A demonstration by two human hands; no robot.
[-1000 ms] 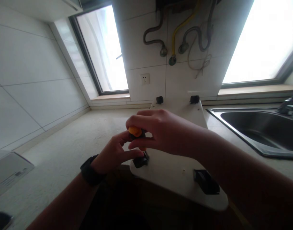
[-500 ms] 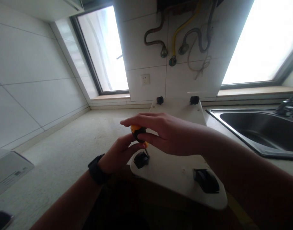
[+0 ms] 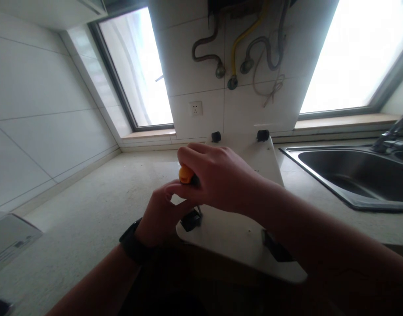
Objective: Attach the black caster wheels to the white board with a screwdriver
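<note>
My right hand (image 3: 217, 175) is wrapped round the orange and black handle of a screwdriver (image 3: 186, 174), which stands tilted. Lower down, my left hand (image 3: 163, 215), with a dark watch on the wrist, is closed about the base of the same screwdriver; its fingertips are partly hidden behind the right hand. The thin shaft runs down to the mount of a black caster (image 3: 191, 220) at the near left corner of a white board (image 3: 228, 232). Where the tip meets the caster is too dark to make out.
More black casters sit on the board: a near right one (image 3: 277, 248), partly behind my right forearm, and two at the far end (image 3: 262, 135). A steel sink (image 3: 340, 175) is on the right. A white box (image 3: 13, 239) lies on the counter (image 3: 89, 210) at left.
My right hand has gone from flat, outstretched fingers over the handle to fingers curled round it. The view has shifted slightly. My left hand stays low by the caster.
</note>
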